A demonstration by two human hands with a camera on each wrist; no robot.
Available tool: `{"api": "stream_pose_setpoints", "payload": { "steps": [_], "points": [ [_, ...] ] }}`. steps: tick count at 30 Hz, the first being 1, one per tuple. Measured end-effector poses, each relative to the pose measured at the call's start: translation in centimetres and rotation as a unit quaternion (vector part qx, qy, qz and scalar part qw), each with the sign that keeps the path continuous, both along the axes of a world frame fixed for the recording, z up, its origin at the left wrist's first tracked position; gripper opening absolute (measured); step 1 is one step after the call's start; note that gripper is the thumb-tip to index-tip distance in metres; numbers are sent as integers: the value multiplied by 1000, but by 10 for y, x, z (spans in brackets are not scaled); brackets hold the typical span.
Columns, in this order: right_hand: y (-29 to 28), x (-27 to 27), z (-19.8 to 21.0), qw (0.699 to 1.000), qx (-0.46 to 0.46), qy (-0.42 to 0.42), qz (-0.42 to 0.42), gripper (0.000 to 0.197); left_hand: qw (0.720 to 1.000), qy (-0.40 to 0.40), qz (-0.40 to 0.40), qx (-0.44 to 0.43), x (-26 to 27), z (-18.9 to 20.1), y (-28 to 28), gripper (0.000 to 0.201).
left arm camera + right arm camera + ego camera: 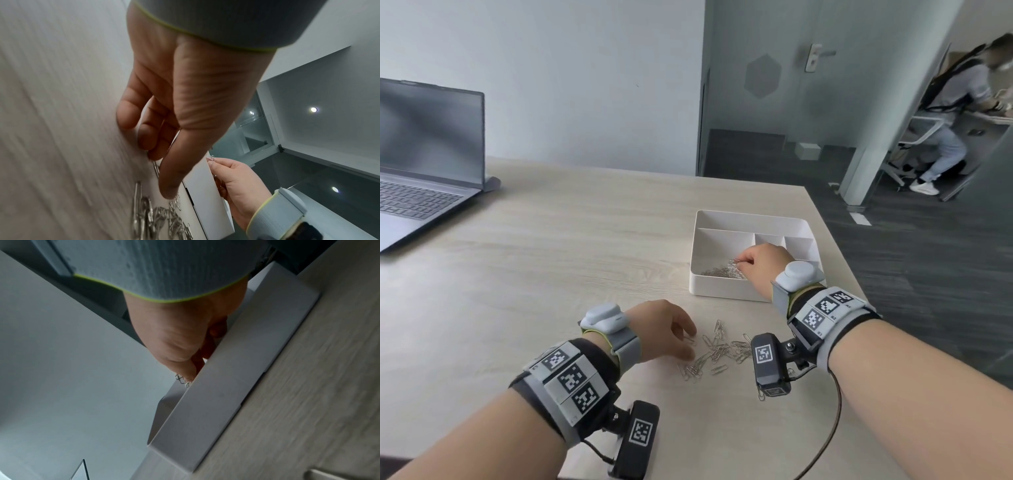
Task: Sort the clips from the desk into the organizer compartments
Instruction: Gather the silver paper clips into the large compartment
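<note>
Wire paper clips (722,353) lie on the near desk (585,257), others in the organizer's (722,289) near-left compartment. There the right hand (763,263) pinches several; the left hand's (664,329) loosely curled fingertips touch one. Probably light, slippery: pinch a loop.

You've got open worktop (585,240) between the laptop (431,137) far left and the organizer (722,291) on the right. Clips (722,349) litter the near middle, and a cable (840,407) trails near right.

Right hand (763,263): pinches clip bunch (732,263) over organizer's (722,290) large compartment
Left hand (664,325): fingertips beside loose clips (726,349) on counter (585,257)
</note>
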State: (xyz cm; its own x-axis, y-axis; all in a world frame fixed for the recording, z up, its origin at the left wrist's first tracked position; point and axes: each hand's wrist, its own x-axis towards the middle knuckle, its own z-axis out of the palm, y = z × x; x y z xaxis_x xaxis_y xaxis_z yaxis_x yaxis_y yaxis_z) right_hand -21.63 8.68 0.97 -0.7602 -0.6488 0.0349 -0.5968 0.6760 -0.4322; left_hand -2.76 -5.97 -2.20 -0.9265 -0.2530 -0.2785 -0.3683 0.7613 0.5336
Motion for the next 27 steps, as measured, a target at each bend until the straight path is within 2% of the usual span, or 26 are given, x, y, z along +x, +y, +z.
{"api": "stream_pose_setpoints", "payload": {
  "steps": [4, 7, 9, 11, 14, 16, 18, 21, 27],
  "points": [
    [9, 5, 0, 1000, -25, -17, 2, 31, 1000, -1, -5, 0, 2, 1, 0, 39],
    [26, 17, 1, 997, -80, 21, 10, 23, 1000, -5, -20, -3, 4, -1, 1, 43],
    [40, 28, 3, 994, -101, 17, 31, 16, 999, -6, -31, -16, 4, -2, 1, 48],
    [56, 40, 3, 997, -35, -24, 64, 15, 999, -4, -36, -36, 3, -2, 2, 51],
    [79, 48, -3, 985, 120, -102, 73, 34, 998, 7, -32, -62, -2, -1, 7, 56],
    [94, 51, -7, 974, 148, -164, 58, 51, 996, 16, -28, -80, -5, 0, 11, 61],
    [105, 54, -9, 968, 155, -188, 55, 60, 995, 15, -26, -96, -7, -1, 13, 68],
    [109, 61, -12, 967, 165, -180, 77, 56, 994, 8, -26, -110, -6, 1, 16, 68],
    [83, 74, -18, 981, 140, -106, 79, 32, 994, 25, -31, -101, -16, -1, 36, 41]
  ]
}}
